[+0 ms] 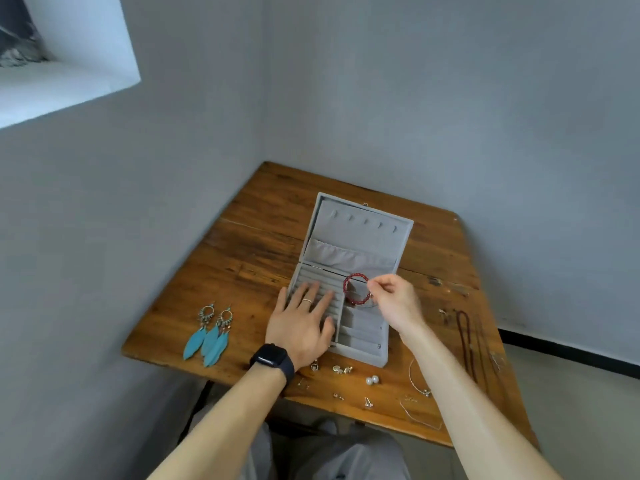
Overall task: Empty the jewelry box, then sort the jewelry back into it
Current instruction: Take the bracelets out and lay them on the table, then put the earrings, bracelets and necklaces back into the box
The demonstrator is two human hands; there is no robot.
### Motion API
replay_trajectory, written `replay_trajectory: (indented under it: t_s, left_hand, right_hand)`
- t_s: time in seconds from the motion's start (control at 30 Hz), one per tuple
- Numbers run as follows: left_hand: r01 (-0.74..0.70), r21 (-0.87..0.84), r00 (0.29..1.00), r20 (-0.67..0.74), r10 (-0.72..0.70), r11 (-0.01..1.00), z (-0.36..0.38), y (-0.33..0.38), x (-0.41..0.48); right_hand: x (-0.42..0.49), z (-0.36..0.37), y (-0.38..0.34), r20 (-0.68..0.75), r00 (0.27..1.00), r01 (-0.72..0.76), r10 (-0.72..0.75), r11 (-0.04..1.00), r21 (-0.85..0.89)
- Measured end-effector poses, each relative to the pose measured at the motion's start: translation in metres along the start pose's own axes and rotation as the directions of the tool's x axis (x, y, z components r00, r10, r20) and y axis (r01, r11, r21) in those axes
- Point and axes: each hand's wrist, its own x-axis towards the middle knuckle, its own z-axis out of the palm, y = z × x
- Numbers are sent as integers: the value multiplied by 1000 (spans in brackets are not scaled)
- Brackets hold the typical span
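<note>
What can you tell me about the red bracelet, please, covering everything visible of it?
The red bracelet is a closed loop of small, dark red beads. The right hand pinches its right side with its fingertips, holding it over the back right compartment of the open grey jewelry box. Whether its lower edge touches the lining cannot be told.

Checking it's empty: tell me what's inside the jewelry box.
Red bracelet, pinched by the right hand, at the back right compartment; front compartments look empty. Left hand covers part of the ring rolls.
</note>
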Motion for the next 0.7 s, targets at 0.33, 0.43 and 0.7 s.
replay_trajectory:
  t_s: [0.33, 0.43, 0.7]
  left_hand:
    - [3, -6, 1000, -7, -3, 1000, 1, -6, 2]
    - [7, 1, 1000, -3, -7, 1000, 1, -6, 2]
    - [-1, 21, 999, 45, 0, 1000, -2, -7, 1]
  right_hand:
    - [9, 23, 25, -121, 968, 89, -218, 755, -649]
    - [7, 17, 32, -94, 963, 136, -251, 761, -635]
    - [-29, -27, 43, -184, 969, 95, -167, 932, -349]
